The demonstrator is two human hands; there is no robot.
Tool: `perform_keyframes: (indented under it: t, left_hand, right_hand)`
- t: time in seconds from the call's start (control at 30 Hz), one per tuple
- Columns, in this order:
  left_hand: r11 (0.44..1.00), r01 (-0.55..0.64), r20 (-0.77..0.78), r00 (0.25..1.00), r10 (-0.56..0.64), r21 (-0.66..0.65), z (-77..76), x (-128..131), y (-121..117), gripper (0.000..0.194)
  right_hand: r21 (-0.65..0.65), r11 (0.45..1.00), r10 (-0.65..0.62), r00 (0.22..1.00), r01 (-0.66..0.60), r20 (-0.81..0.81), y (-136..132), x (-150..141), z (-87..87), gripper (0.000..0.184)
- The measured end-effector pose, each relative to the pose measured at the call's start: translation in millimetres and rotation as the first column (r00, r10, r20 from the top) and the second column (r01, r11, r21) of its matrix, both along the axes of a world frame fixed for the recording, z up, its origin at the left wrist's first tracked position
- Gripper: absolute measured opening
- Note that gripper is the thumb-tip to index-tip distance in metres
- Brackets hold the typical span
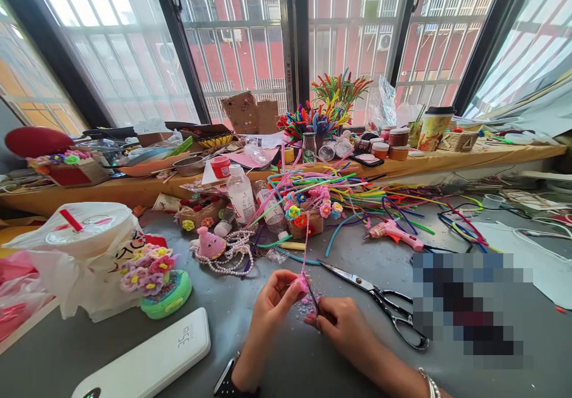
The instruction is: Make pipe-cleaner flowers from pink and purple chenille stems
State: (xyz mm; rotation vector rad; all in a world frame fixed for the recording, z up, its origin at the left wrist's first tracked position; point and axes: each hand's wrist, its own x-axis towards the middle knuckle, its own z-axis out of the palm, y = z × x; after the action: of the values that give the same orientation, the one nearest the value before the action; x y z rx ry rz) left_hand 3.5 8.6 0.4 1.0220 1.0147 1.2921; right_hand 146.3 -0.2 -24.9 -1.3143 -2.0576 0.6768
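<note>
Left hand (279,299) pinches a pink fuzzy piece (302,283) between thumb and fingertips, nearly closed, just above the grey tabletop (306,377); a thin pink stem (306,243) rises from the piece. Right hand (344,326) is curled closed around a slim metal tool (314,305), its kind partly hidden by the fingers. The tool's tip reaches the right edge of the pink fuzzy piece; whether it touches, I cannot tell. Pink clippings (305,308) lie scattered below and between the hands.

Bare surface opens between the forearms toward the near side. To the right, large scissors (373,289) lie at a slant just beside the right hand, narrowing the room there. On the left, a white power bank (147,353) runs off the bottom of the view, with grey surface between it and the left wrist. Beyond the hands, a pearl string (243,249), a pink glue gun (395,231) and heaped pipe cleaners (339,186) bound the working room.
</note>
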Motion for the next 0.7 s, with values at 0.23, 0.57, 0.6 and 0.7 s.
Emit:
perform_keyframes:
  t: [0.23, 0.57, 0.6, 0.7]
  left_hand:
    - [0.996, -0.089, 0.012, 0.996, 0.089, 0.016, 6.4, 5.6, -3.6, 0.022]
    - [0.992, -0.123, 0.040, 0.992, 0.123, 0.010, 7.9, 5.8, -3.6, 0.024]
    - [0.994, -0.112, 0.040, 0.993, 0.111, 0.011, 7.1, 5.1, -3.0, 0.023]
    - [0.999, -0.050, 0.023, 0.998, 0.050, 0.017, 4.8, 3.2, -1.7, 0.023]
  right_hand:
    - [0.044, 0.999, -0.027, 1.000, 0.026, 0.007, 2.4, 0.3, -2.8, 0.038]
    - [-0.012, 1.000, 0.025, 1.000, -0.025, -0.014, 0.1, -0.1, -0.5, 0.038]
    - [-0.015, 0.999, 0.031, 0.999, -0.031, -0.011, -0.5, -0.1, 0.8, 0.038]
    - [-0.024, 0.999, 0.033, 0.999, -0.033, -0.009, -1.8, -0.2, 3.9, 0.038]
